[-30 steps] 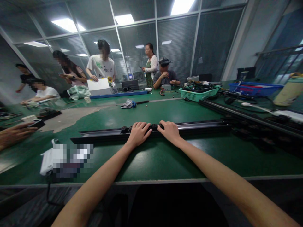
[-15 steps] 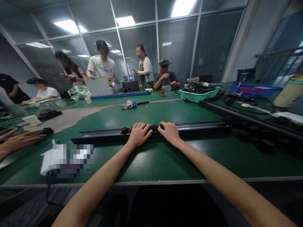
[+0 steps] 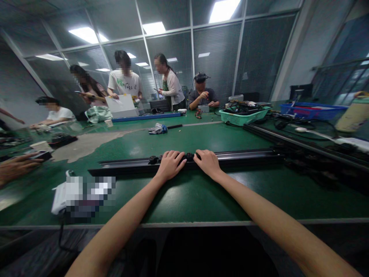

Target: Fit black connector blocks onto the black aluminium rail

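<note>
A long black channel-shaped rail lies crosswise on the green table. Small dark knob-like parts sit along its groove, among them one black part between my hands and another black lump left of them. My left hand rests over the rail with its fingers curled round a dark part that they mostly hide. Close by on the right, my right hand has thumb and fingers closed on a small black part in the same groove.
More dark rails lie at the right. Behind stand a green basket of cables and a blue basket. A glove lies farther back. At left are a white device and another person's hand. Several people surround the table.
My hands and the rail look almost unmoved. At left, the other person's hand has shifted and now holds a dark object. A standing person at the back leans farther left.
</note>
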